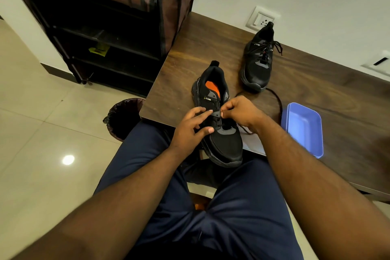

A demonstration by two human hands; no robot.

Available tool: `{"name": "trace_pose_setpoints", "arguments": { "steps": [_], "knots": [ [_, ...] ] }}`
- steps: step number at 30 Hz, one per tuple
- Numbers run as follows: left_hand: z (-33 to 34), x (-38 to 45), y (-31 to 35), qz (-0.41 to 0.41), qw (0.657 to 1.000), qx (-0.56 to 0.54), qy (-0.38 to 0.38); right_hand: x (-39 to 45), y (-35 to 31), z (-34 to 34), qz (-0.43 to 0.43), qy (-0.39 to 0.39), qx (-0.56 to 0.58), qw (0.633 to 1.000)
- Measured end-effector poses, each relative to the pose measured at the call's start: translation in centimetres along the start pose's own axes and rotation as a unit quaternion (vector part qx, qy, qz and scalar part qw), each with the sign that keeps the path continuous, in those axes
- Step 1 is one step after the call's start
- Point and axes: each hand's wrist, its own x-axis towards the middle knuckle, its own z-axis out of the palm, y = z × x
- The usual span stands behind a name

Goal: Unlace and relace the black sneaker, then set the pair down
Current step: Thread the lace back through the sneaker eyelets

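A black sneaker (225,143) with an orange insole lies at the near edge of the dark wooden table (190,53), its toe jutting over the edge toward me. My left hand (190,126) grips its left side across the eyelets. My right hand (240,114) pinches the black lace at an eyelet near the tongue. The loose lace (276,99) trails in a curve over the table to the right. The second black sneaker (258,65) stands laced farther back, heel toward the wall.
A blue plastic tub (306,129) sits at the table's near right edge. A brown fabric shoe rack (118,27) stands to the left, with a dark bin (124,118) beside the table corner. A wall socket (261,20) is behind the far sneaker.
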Motion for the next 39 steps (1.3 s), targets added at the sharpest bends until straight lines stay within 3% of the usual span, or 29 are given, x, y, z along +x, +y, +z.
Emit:
{"name": "trace_pose_setpoints", "arguments": {
  "steps": [3,10,13,18,20,23,25,27,30,34,39],
  "knots": [
    [-0.2,0.2,-0.4,-0.002,1.0,-0.017,0.003,-0.3,-0.2,0.5,-0.064,0.006,-0.052,0.997],
    [0.3,0.3,-0.4,-0.013,1.0,-0.019,0.003,-1.3,2.1,2.4,-0.036,0.054,0.173,0.983],
    [0.2,0.3,-0.4,-0.017,0.999,-0.034,-0.002,-1.8,2.6,3.2,-0.026,0.082,0.215,0.973],
    [-0.1,0.1,0.1,-0.01,1.0,-0.017,0.006,-1.9,2.3,2.2,-0.024,0.045,0.232,0.971],
    [-0.1,0.0,0.2,-0.015,1.0,-0.018,0.01,-1.8,2.0,1.6,-0.026,0.019,0.199,0.979],
    [0.1,-0.1,0.1,-0.026,0.999,-0.015,0.013,-0.8,1.3,0.4,-0.049,-0.005,0.003,0.999],
    [0.2,-0.1,0.0,-0.03,0.999,-0.005,0.011,-0.2,0.8,0.0,-0.064,-0.027,-0.118,0.991],
    [0.2,0.0,0.0,-0.032,0.999,-0.007,0.013,0.1,0.7,-0.2,-0.092,-0.037,-0.158,0.982],
    [0.0,0.0,0.0,-0.029,0.999,-0.011,0.012,0.5,1.9,0.4,-0.141,0.027,-0.207,0.968],
    [-0.1,0.3,-0.3,-0.014,1.0,0.013,-0.003,0.4,3.2,1.6,-0.15,0.1,-0.16,0.971],
    [-0.2,0.7,-0.1,0.016,0.998,0.053,0.002,0.4,2.5,2.0,-0.154,0.078,-0.076,0.982]
  ]
}}
